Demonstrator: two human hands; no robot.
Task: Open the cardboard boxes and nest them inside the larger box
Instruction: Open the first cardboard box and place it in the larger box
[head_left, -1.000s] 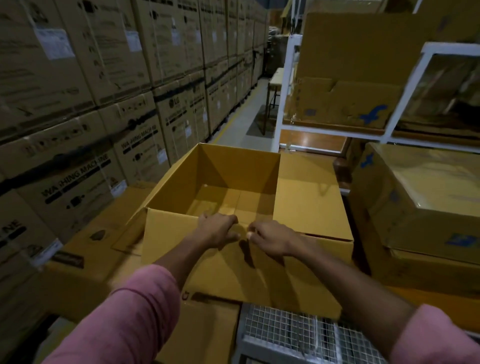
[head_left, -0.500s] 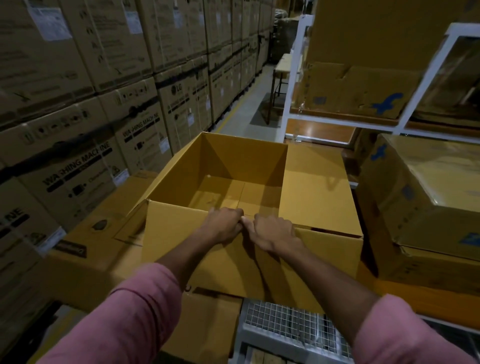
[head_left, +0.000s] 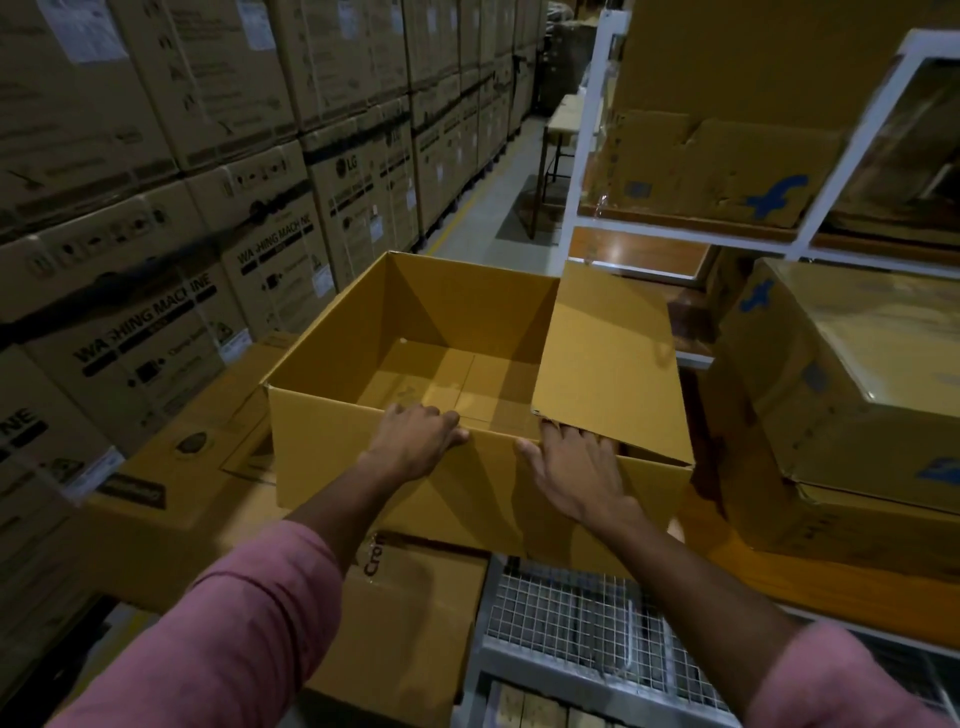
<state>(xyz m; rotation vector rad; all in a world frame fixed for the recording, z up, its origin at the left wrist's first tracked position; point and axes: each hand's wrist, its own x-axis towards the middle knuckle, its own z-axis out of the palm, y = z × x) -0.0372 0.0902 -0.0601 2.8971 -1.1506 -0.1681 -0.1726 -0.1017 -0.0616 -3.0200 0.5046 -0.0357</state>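
An open brown cardboard box (head_left: 363, 452) sits in front of me with its inside bare. Its right flap (head_left: 608, 358) slopes up and outward, and the near flap hangs down outside the front wall. My left hand (head_left: 415, 441) grips the near rim at the middle, fingers hooked over the edge. To its right, my right hand (head_left: 571, 467) lies flat on the front wall with fingers spread. Its fingertips touch the near corner of the right flap.
Stacked washing machine cartons (head_left: 156, 312) wall off the left. A flat printed carton (head_left: 405, 623) lies under the open box. A wire-mesh shelf (head_left: 571, 618) is below me. A plastic-wrapped box (head_left: 841, 395) and a white rack (head_left: 587, 156) holding boxes stand on the right.
My hands have moved apart along the near rim. The right hand has let go of the edge and spread flat on the front wall. The view has shifted closer and lower.
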